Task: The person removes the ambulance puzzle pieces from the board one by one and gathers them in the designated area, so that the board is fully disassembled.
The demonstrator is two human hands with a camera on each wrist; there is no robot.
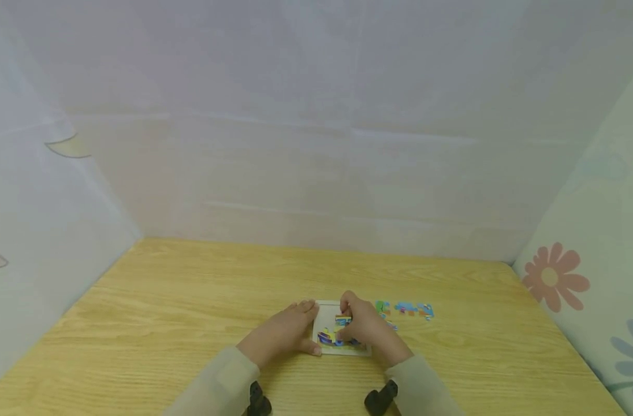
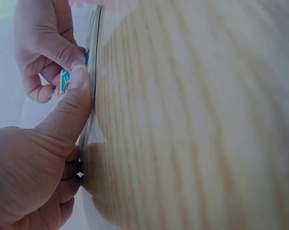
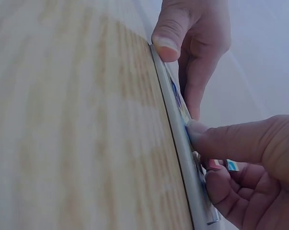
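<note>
A small jigsaw board [image 1: 325, 316] with a pale frame lies flat on the table, a purple and yellow picture [image 1: 326, 336] partly filling its lower part. My left hand [image 1: 287, 329] holds the board along its left side, with the thumb [image 2: 79, 79] on the near edge. Over the board's right half, my right hand [image 1: 369, 327] pinches a puzzle piece [image 1: 341, 319]. Teal and yellow show on that piece [image 2: 64, 81] between the curled fingers in the left wrist view. The right thumb [image 3: 202, 136] touches the board's surface. My right hand hides much of the picture.
Several loose puzzle pieces [image 1: 407, 308] in blue, green and orange lie on the wooden table [image 1: 192, 300], right of the board. Pale cloth walls [image 1: 316, 173] enclose the table's back and sides. A dark wrist device [image 1: 381, 398] sits at each sleeve.
</note>
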